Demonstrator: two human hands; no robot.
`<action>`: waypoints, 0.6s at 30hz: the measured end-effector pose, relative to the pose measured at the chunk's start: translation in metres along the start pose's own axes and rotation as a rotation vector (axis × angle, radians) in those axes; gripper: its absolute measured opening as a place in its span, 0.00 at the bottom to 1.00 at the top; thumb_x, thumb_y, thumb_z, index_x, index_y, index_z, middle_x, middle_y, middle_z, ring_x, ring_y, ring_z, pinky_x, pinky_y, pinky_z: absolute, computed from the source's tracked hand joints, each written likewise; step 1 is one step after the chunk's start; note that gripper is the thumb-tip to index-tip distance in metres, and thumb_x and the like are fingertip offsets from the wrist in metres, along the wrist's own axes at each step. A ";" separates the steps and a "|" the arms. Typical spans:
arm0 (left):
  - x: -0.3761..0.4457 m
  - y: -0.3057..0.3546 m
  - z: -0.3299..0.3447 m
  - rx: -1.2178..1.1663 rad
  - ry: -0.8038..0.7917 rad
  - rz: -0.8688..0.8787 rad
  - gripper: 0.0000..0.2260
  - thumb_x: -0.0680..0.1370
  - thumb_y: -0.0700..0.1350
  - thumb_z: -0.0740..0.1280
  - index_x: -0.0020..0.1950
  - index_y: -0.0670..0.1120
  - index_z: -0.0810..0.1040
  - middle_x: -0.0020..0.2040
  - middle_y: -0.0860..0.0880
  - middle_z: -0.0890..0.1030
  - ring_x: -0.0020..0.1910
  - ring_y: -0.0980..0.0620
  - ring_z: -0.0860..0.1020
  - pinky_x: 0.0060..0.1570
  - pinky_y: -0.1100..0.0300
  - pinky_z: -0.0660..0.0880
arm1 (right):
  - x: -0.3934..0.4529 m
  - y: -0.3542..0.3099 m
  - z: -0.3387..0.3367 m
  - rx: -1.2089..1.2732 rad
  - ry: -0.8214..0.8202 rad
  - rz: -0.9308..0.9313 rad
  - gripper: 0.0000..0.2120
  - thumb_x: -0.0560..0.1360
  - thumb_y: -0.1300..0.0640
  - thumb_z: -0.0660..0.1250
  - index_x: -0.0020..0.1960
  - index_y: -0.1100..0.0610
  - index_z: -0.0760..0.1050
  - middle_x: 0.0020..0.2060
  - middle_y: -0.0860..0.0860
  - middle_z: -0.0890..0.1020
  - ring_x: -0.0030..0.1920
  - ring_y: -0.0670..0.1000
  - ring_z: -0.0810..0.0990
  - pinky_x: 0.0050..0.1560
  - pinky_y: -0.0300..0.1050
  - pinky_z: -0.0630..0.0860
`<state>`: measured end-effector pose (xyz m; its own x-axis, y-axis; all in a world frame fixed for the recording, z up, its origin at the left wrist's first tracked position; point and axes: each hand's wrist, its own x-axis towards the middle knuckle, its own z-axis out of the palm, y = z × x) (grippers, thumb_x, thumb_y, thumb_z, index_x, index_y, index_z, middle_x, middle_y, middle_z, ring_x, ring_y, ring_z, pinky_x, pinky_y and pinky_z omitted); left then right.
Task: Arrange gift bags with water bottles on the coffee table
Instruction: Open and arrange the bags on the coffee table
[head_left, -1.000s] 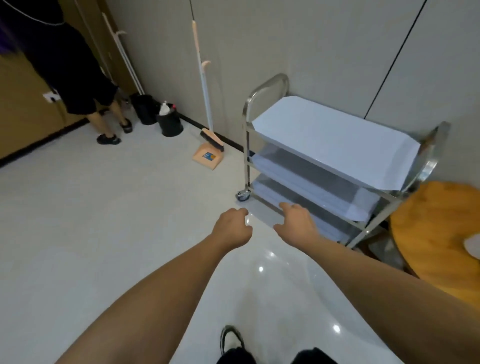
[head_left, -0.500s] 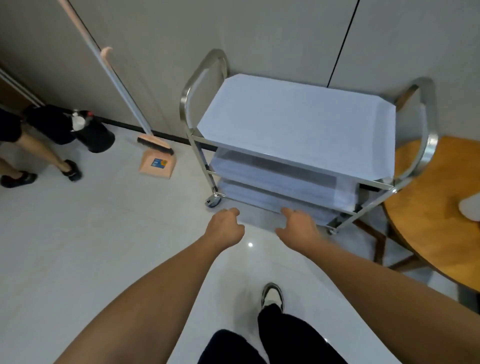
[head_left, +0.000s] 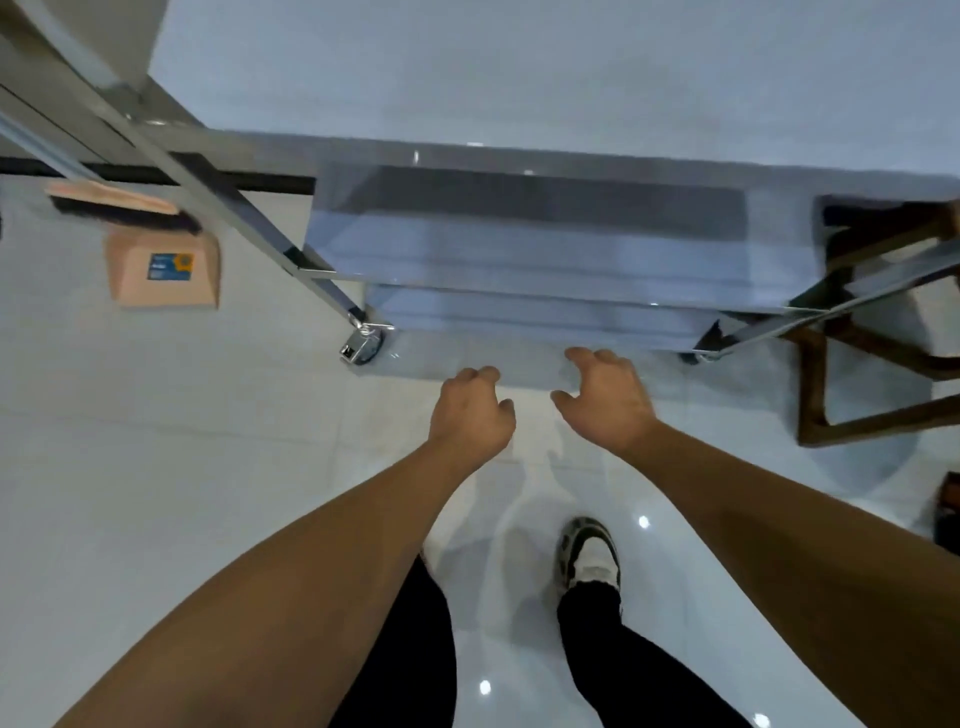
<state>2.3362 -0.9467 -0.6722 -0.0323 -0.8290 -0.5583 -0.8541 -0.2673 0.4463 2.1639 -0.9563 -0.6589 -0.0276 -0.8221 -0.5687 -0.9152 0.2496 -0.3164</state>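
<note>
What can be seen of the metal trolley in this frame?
The metal trolley stands upright on the pale floor, seen steeply from above. Its square tube frame looks like polished steel; three stacked shelves carry a pale bluish film. One castor shows at the near left corner. Nothing lies on the visible shelves. Neither hand touches it.

I am holding both bare arms stretched out ahead of me, forearms converging so the two hands are hanging side by side with a small gap between them. My left hand is loosely curled, knuckles up, fingers tucked under and gripping nothing. My right hand is lying palm down just beside it, fingers relaxed and slightly bent, thumb pointing inward toward the left hand.
</note>
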 end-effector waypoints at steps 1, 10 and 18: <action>0.023 -0.009 0.012 -0.005 0.021 0.019 0.21 0.81 0.46 0.65 0.73 0.44 0.72 0.68 0.41 0.74 0.67 0.41 0.73 0.65 0.52 0.72 | 0.023 0.005 0.017 0.008 0.017 0.005 0.28 0.78 0.49 0.68 0.76 0.55 0.66 0.66 0.60 0.75 0.67 0.63 0.71 0.65 0.54 0.73; 0.216 -0.062 0.123 0.096 0.281 0.354 0.15 0.80 0.50 0.65 0.64 0.46 0.79 0.61 0.43 0.80 0.62 0.39 0.74 0.61 0.53 0.71 | 0.221 0.057 0.145 0.037 0.378 -0.023 0.28 0.77 0.51 0.67 0.75 0.53 0.67 0.68 0.59 0.75 0.68 0.62 0.71 0.69 0.53 0.68; 0.342 -0.064 0.135 0.116 0.489 0.537 0.20 0.79 0.53 0.67 0.69 0.45 0.76 0.62 0.43 0.80 0.62 0.41 0.76 0.62 0.47 0.75 | 0.341 0.082 0.153 -0.081 0.650 -0.160 0.24 0.70 0.49 0.66 0.65 0.51 0.72 0.58 0.58 0.78 0.57 0.63 0.76 0.58 0.53 0.75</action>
<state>2.3100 -1.1470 -0.9865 -0.2497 -0.9627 0.1043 -0.8361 0.2687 0.4782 2.1415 -1.1379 -0.9951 -0.1027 -0.9928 0.0612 -0.9547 0.0811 -0.2863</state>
